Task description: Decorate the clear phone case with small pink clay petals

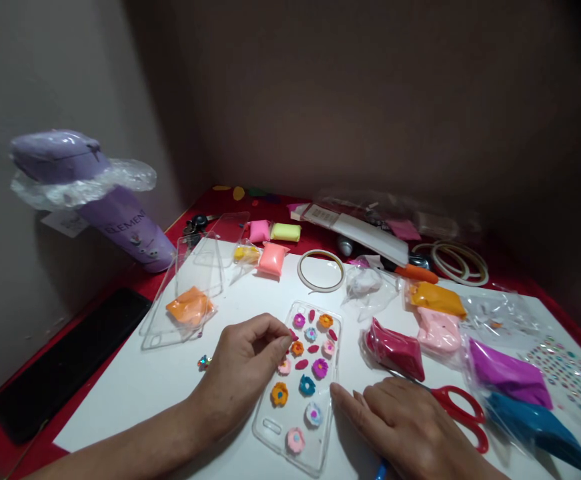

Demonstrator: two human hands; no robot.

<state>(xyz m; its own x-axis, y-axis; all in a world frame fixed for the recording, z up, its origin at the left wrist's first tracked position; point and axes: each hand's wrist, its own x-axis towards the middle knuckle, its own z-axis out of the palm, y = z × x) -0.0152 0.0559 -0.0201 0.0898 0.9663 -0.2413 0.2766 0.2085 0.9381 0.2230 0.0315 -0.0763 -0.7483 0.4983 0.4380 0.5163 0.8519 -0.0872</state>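
Observation:
A clear phone case (284, 427) lies on a white board, dotted with clay flowers in several colours and small dark pink clay pieces (301, 365). My left hand (243, 360) is over its upper left edge, thumb and index finger pinched on a small dark pink clay piece (294, 335), mostly covered by the fingertips. My right hand (400, 420) rests on the board with the index finger stretched to the case's right edge. Its other fingers are loosely bent, and nothing shows in them. Part of a blue object (381, 470) pokes out beneath this hand.
Red-handled scissors (463, 407) and bagged clay, including a dark red pack (395, 349), lie right. Tape rolls (321, 271) and a white cutter (355, 233) are behind. Clear cases (157, 340), a black phone (70, 363) and a purple tumbler (130, 230) stand or lie left.

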